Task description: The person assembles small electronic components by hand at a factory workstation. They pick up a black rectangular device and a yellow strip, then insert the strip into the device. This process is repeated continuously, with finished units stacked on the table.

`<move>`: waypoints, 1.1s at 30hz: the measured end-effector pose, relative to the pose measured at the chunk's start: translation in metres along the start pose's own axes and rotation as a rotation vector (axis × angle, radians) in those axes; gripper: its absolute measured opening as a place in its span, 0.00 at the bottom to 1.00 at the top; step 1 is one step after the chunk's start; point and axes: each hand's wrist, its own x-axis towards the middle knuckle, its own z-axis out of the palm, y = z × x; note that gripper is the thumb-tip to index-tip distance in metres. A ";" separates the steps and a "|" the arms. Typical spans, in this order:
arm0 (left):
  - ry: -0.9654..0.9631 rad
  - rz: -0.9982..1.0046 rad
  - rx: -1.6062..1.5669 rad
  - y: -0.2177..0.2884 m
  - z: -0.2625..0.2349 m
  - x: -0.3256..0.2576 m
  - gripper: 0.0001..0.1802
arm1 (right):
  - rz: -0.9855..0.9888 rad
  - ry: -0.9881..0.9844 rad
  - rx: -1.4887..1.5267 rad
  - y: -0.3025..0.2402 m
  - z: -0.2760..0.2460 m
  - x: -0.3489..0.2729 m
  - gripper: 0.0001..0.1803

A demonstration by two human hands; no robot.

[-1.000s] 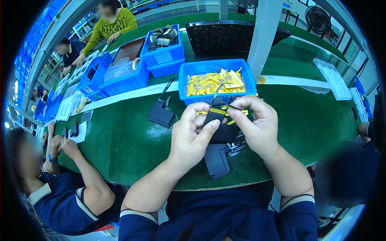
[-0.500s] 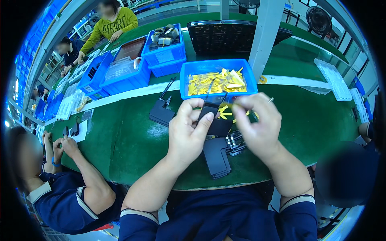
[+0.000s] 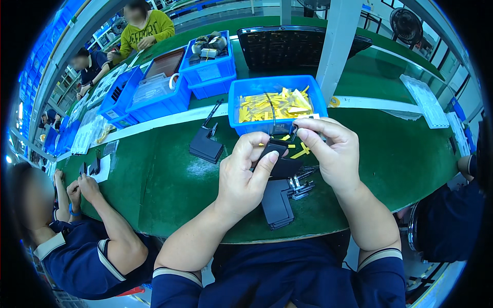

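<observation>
My left hand (image 3: 248, 174) and my right hand (image 3: 328, 149) together hold a small black flat part (image 3: 280, 156) above the green table (image 3: 154, 174). The left thumb presses on the part's top edge. The right fingers pinch its upper right corner, close to a yellow strip (image 3: 303, 150). Under the hands lie a stack of black L-shaped pieces (image 3: 277, 205) and some small dark metal clips (image 3: 300, 186). Just beyond the hands stands a blue bin of yellow strips (image 3: 275, 105).
A black part with a cable (image 3: 206, 143) lies left of the hands. More blue bins (image 3: 208, 72) and a black tray (image 3: 292, 46) stand at the back, beside a grey post (image 3: 336, 46). A seated person (image 3: 77, 231) works at my left, another sits at my right (image 3: 452, 215), others farther back.
My hands have drawn closer together on the black part and shifted slightly toward me. The yellow strip that lay across the part a second ago now shows only beside my right fingers.
</observation>
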 end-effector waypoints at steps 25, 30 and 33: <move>-0.152 -0.227 -0.349 0.002 -0.004 0.003 0.12 | 0.140 -0.148 0.303 0.000 -0.001 -0.002 0.04; -0.207 -0.366 -0.713 0.005 -0.004 0.004 0.12 | 0.203 -0.287 0.644 0.004 -0.005 0.000 0.04; -0.253 -0.370 -0.870 0.005 -0.009 0.007 0.11 | 0.258 -0.363 0.686 0.004 -0.009 0.004 0.09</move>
